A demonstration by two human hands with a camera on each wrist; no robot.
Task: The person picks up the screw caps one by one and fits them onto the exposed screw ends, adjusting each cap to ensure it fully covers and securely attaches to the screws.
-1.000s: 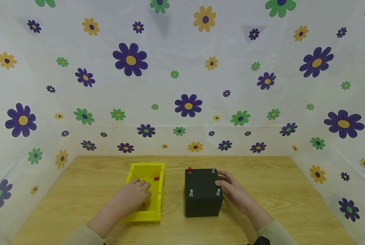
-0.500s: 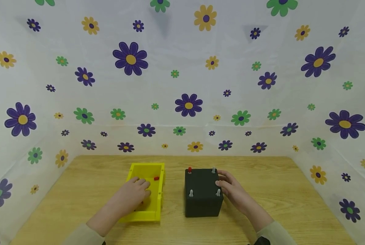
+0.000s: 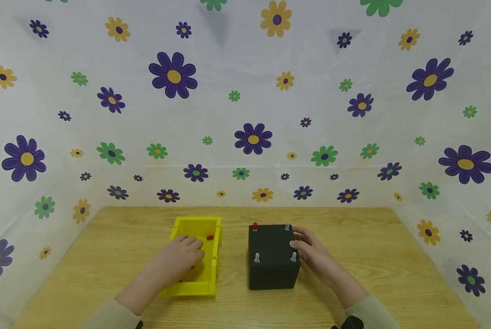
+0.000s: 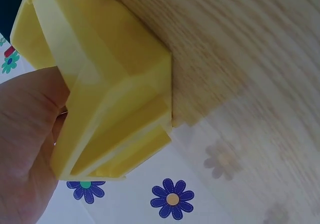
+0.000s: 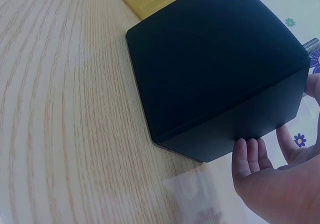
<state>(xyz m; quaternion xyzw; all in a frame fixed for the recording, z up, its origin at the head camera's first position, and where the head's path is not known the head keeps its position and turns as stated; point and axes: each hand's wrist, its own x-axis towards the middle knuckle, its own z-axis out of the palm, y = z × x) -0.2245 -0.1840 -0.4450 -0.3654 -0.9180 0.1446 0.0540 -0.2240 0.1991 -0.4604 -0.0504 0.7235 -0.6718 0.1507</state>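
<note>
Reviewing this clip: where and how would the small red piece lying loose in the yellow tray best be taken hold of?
Probably a fingertip pinch from straight above. The red piece lies flat on the floor of the yellow tray, whose raised walls block any sideways approach. The left hand already reaches into the tray just beside it; the right hand rests against the black box.

yellow tray (image 3: pixel 175 228): open, left | black box (image 3: pixel 272 269): upright, bolts up
</note>
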